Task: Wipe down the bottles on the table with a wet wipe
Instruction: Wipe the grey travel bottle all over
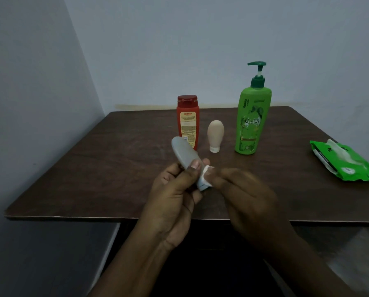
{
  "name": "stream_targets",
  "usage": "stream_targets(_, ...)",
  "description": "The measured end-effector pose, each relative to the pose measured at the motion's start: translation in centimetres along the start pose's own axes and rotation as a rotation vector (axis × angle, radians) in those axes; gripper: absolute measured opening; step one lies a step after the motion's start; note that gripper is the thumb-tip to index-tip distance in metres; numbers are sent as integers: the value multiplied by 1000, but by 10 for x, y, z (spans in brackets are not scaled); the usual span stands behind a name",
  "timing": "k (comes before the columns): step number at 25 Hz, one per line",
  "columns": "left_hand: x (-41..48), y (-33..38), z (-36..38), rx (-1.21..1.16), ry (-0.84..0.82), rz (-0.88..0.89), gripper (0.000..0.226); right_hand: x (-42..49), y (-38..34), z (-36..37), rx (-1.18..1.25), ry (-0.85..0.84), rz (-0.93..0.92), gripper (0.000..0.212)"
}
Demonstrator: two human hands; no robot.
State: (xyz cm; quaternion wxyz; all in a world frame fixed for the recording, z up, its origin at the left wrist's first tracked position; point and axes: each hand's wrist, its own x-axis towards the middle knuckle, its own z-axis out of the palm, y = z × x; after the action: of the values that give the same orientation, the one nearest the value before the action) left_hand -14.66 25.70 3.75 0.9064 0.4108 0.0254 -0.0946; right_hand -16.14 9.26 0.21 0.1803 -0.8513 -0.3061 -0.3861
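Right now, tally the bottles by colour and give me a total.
Red: 1, the red bottle
Green: 1, the pump bottle
Beige: 1, the small bottle standing on its cap
Grey: 1, the grey bottle held in the left hand
Total: 4

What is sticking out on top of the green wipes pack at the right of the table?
A white wipe pokes up through the opening on top of the green wipes pack, crumpled and partly pulled out. The wipes still inside are hidden by the wrapper.
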Motion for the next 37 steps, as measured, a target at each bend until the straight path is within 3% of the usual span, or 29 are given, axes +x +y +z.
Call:
stream_targets(2, 1, 2, 0, -83, -11, -50, 45, 6, 11, 0, 88, -6, 125, 43)
stream_targets(4, 2, 4, -2, -112, -30, -79, 44, 12, 13, -8, 230, 84, 233, 31)
stream_targets(6, 2, 4, -2, -104, -51, -91, 43, 12, 5, -14, 240, 180, 252, 28)
stream_targets(9, 3, 3, -4, -120, -88, -68, 39, 7, -1, -8, 179, 117, 211, 34)
stream_targets(11, 2, 2, -5, -109, -81, -53, 35, 9, 6, -5, 242, 77, 281, 28)
stream_targets(14, 2, 1, -5, -76, -71, -48, 35, 11, 5, -10, 400, 204, 416, 31)
stream_targets(16, 3, 0, -4, -64, -60, -34, 40, 8, -1, -11, 336, 249, 349, 32)
stream_targets(19, 2, -1, -3, -84, -65, -25, 53, 3, -4, -6, 20, 159, 99, 32)
stream_targets(25, -1, 1, 0, -19, -40, 10, 43, 2, -2, -8, -67, 35, -123, 26)
stream_targets(28, 0, 4, 0, -59, -38, -11, 47, 2, 0, -7, 32, 46, 30, 33)
stream_targets(31, 2, 2, -3, -72, -23, -40, 51, 11, 1, -12, 403, 72, 395, 33)
stream_targets(33, 4, -1, -7, -118, -16, -73, 51, 16, 8, -22, 728, -93, 692, 30)
stream_targets(35, 5, -2, -8, -211, -37, -110, 49, 16, 14, -23, 919, -330, 877, 26)
stream_targets(36, 5, -1, -7, -261, -44, -130, 48, 13, 14, -21, 964, -324, 916, 26)
stream_targets(37, 6, 1, -6, -318, -40, -151, 47, 10, 12, -19, 950, -215, 905, 29)
